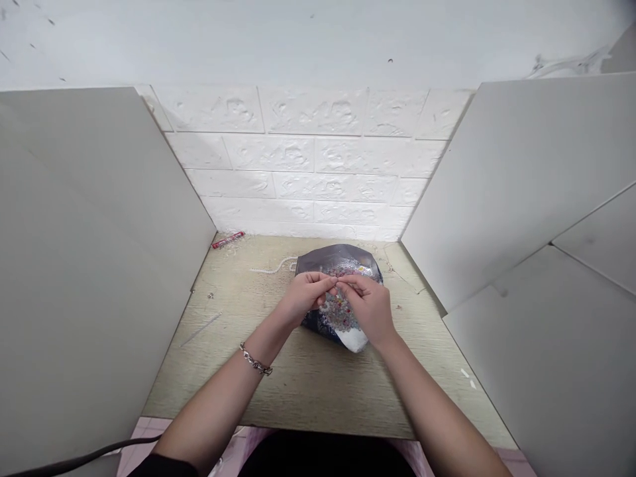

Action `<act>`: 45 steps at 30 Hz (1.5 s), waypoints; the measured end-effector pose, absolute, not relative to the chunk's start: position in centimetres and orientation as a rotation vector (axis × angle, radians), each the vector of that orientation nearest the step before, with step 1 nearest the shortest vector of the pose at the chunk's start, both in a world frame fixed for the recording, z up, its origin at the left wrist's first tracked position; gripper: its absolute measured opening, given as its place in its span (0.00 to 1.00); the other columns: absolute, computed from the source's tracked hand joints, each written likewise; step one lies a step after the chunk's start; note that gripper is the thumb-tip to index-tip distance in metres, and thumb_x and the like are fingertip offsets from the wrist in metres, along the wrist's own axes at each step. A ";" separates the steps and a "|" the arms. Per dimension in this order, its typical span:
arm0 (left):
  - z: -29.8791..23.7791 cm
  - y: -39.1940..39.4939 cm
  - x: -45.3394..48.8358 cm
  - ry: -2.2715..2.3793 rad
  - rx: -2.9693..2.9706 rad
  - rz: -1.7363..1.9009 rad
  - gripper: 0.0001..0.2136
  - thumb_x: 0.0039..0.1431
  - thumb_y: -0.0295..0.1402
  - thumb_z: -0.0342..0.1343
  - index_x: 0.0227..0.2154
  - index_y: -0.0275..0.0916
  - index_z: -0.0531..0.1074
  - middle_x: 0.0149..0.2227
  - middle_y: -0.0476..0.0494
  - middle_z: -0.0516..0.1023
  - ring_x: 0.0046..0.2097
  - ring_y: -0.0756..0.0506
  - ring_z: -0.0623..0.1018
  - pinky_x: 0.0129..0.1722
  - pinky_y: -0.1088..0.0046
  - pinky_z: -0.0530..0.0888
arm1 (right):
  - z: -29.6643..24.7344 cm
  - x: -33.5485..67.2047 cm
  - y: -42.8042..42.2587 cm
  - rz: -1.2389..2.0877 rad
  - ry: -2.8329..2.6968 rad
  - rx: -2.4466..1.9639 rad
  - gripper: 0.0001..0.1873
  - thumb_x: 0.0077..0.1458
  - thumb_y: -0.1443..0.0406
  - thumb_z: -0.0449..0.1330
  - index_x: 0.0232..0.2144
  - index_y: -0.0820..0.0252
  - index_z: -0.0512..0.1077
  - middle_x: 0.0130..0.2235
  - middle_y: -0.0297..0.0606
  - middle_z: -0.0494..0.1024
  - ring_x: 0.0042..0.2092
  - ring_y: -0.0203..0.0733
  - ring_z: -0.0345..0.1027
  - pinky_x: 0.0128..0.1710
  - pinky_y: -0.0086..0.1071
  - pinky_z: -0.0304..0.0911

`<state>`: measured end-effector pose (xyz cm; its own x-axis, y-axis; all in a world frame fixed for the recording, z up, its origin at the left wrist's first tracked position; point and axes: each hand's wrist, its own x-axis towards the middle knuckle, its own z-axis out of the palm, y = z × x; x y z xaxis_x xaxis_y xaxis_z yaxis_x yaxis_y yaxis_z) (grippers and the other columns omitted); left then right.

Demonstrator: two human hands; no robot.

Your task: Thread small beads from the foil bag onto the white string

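My left hand and my right hand meet fingertip to fingertip above an opened bag with a grey inside and dark blue outside. Thumb and forefinger of each are pinched together; whatever lies between them is too small to make out. Loose beads, mostly pale with some pink and yellow ones, fill the bag below my fingers. A white strand, which looks beaded, trails out to the left of the bag onto the table.
The wooden table is boxed in by a grey panel on the left, another panel on the right and a white brick-pattern wall. A red tube-like item, a thin white stick and white scraps lie near the edges.
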<state>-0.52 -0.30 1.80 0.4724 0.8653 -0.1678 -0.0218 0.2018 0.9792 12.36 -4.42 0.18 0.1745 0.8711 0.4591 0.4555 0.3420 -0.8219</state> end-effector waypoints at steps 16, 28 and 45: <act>1.4 0.2 -0.6 0.828 1.089 0.738 0.12 0.42 0.38 0.58 0.21 0.31 0.68 0.18 0.50 0.68 0.14 0.60 0.58 0.12 0.85 0.50 | -0.4 12.5 -4.1 0.272 -1.581 -1.254 0.09 0.50 0.66 0.50 0.29 0.59 0.70 0.30 0.36 0.74 0.32 0.36 0.66 0.34 0.29 0.59; 1.8 0.3 -0.9 0.833 1.113 0.694 0.12 0.41 0.37 0.59 0.23 0.30 0.69 0.22 0.47 0.70 0.15 0.61 0.60 0.11 0.86 0.49 | 0.4 12.3 -4.0 0.630 -1.427 -1.234 0.07 0.47 0.65 0.52 0.25 0.60 0.69 0.23 0.32 0.71 0.24 0.32 0.61 0.24 0.25 0.56; 1.6 0.1 -0.7 0.644 1.066 0.608 0.13 0.44 0.37 0.58 0.27 0.30 0.70 0.26 0.45 0.69 0.27 0.55 0.68 0.24 0.83 0.65 | 0.6 12.5 -4.4 0.339 -1.628 -1.195 0.08 0.49 0.67 0.49 0.28 0.60 0.69 0.23 0.32 0.70 0.24 0.31 0.61 0.27 0.25 0.56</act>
<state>-0.69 0.11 1.59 0.6667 0.7230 -0.1812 -0.1397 0.3601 0.9224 12.48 -4.38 0.59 0.0375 0.8239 0.5655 0.5302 0.4633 -0.7101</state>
